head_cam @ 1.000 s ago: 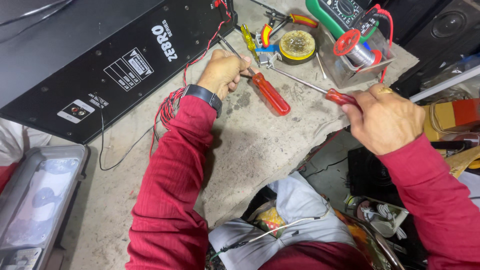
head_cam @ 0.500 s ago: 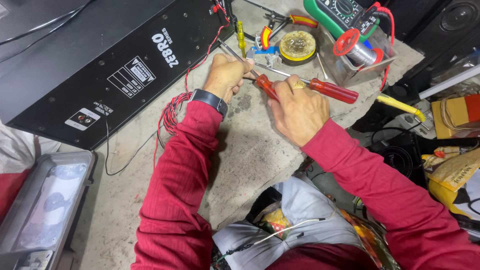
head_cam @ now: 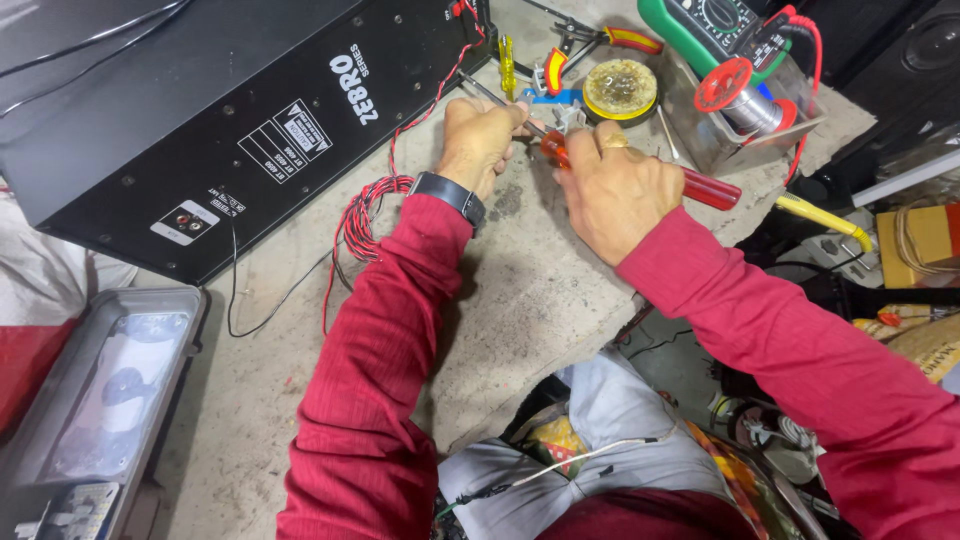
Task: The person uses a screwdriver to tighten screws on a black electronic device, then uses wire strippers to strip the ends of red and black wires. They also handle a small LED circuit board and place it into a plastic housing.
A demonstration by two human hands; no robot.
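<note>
Since a second before, the right hand (head_cam: pixel 612 190) had come in from the far right edge of the bench to sit close beside the left hand (head_cam: pixel 482 140), and the red screwdriver (head_cam: pixel 700 187) that had lain on the bench was now under that right hand.

At the far left stood a grey plastic case (head_cam: pixel 95 400) with a clear, shiny lid. Above it lay a long black speaker box (head_cam: pixel 200 110), flat and smooth, with white labels. A bunch of thin red and black wires (head_cam: pixel 365 215) curled out from it onto the rough, dusty concrete bench (head_cam: pixel 540 290).

The left hand, with a dark watch (head_cam: pixel 452 196) on its wrist, was curled shut around a thin metal tool shaft; what the tool was could not be told. The right hand, with a ring on one finger, was closed over the red screwdriver, whose smooth round handle stuck out to the right.

Behind the hands sat a round yellow tin (head_cam: pixel 620 90), a red spool of shiny solder wire (head_cam: pixel 735 95) and a green multimeter (head_cam: pixel 705 25).
</note>
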